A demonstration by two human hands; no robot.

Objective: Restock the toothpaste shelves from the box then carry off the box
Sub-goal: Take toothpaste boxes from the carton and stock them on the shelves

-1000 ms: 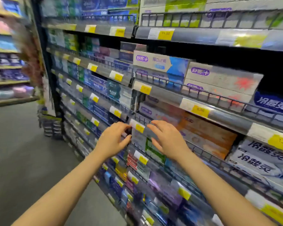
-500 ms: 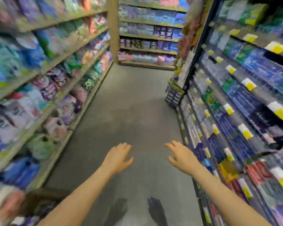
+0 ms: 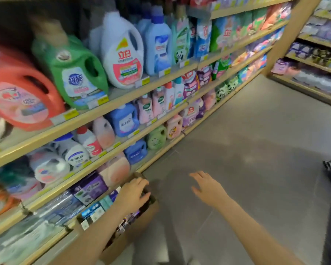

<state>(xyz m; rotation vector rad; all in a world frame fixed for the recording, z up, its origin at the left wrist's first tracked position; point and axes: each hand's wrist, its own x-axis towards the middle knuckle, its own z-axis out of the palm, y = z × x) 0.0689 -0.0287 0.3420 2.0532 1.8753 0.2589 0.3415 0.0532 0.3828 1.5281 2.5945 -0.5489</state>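
Detergent shelves (image 3: 111, 104) fill the left of the frame, where half a second ago the view ran down the aisle and, before that, faced the toothpaste racks; the person has turned away from them, which suggests another pickup. Cardboard box (image 3: 134, 224) sits at lower centre on the floor (image 3: 256, 150), still holding packs. Left hand (image 3: 133, 194) reaches over its far rim, fingers loosely bent, gripping nothing visible. Right hand (image 3: 208, 188) hovers spread and empty, just right of the box.
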